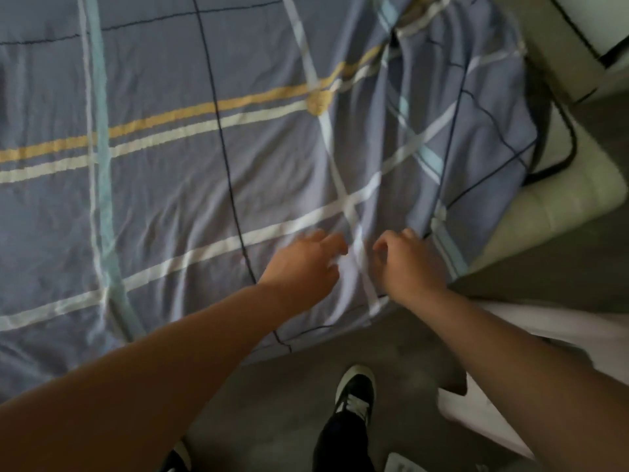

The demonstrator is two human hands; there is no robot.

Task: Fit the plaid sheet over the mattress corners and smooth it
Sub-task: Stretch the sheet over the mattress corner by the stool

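The plaid sheet (190, 185) is grey-blue with white, yellow, pale blue and dark lines and covers most of the bed. It lies fairly flat on the left and is bunched in folds toward the right corner (476, 107). There the pale mattress (551, 199) with dark piping shows bare. My left hand (301, 265) rests on the sheet near the front edge, fingers curled into the cloth. My right hand (406, 264) is close beside it, fingers bent over a fold of the sheet. The frame is blurred, so the grips are hard to read.
Grey floor (299, 396) runs along the bed's front edge, with my dark shoe (355, 391) on it. White items (476, 417) lie on the floor at the lower right. Another pale padded piece (592, 22) sits at the top right.
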